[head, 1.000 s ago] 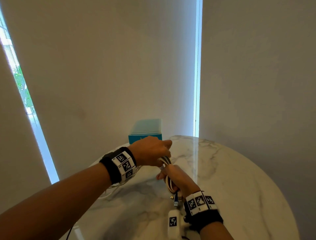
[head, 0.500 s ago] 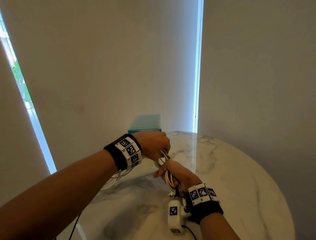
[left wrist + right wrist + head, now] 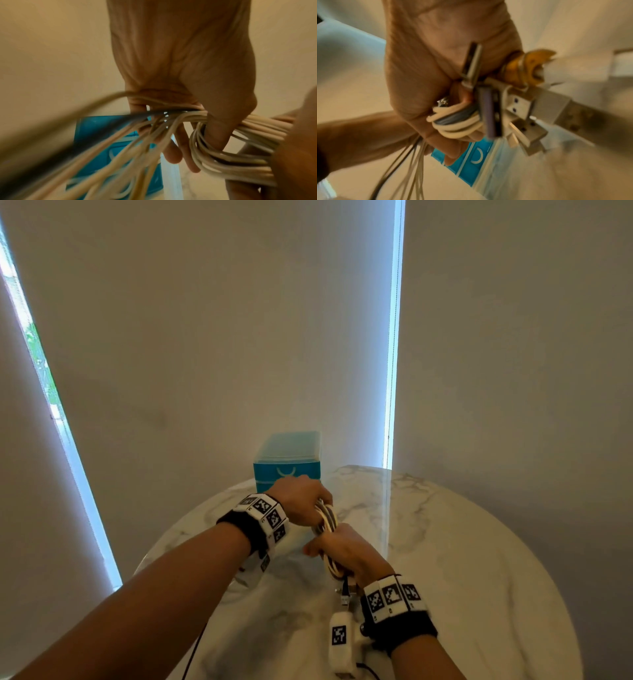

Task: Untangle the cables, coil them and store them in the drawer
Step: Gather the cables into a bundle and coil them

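Observation:
A bundle of white and grey cables [image 3: 327, 520] hangs between both hands above the round marble table [image 3: 479, 559]. My left hand [image 3: 301, 501] grips the loops at the bundle's top; in the left wrist view its thumb hooks through the coil [image 3: 223, 159] while loose strands trail away blurred. My right hand [image 3: 349, 553] holds the lower part of the bundle [image 3: 453, 121], with several USB plugs [image 3: 520, 106] sticking out of the fist. The blue drawer box [image 3: 287, 462] stands just behind the left hand, its drawers closed.
The table's far edge lies close to pale roller blinds [image 3: 205, 337], with bright window strips [image 3: 394, 337] between them. A thin dark cable [image 3: 193, 652] runs off the table's near edge under my left forearm. Bare marble stretches to the right.
Both hands moved slightly forward towards the drawer box. The loose loops that hung below my left wrist have been drawn up into the bundle.

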